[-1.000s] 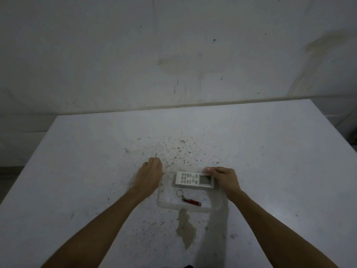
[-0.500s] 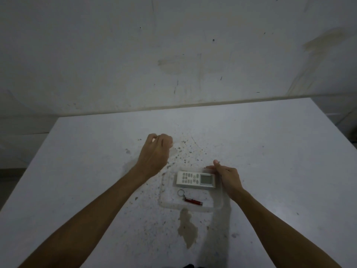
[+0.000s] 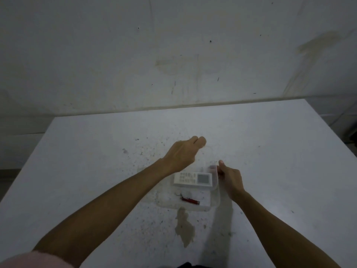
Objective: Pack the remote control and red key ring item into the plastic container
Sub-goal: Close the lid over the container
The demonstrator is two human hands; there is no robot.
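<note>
Quick count: two hands, one left hand (image 3: 181, 155) and one right hand (image 3: 230, 179). One clear plastic container (image 3: 217, 202), its right wall right at the right hand's fingers (image 3: 219, 170). Inside it, one white remote control (image 3: 193, 178), just left of those fingers, and one red key ring item (image 3: 190, 200), nearer the camera than them. One white table (image 3: 87, 171) under everything, with one big brownish stain (image 3: 184, 227) on it. Can't tell if there's a lid.
</note>
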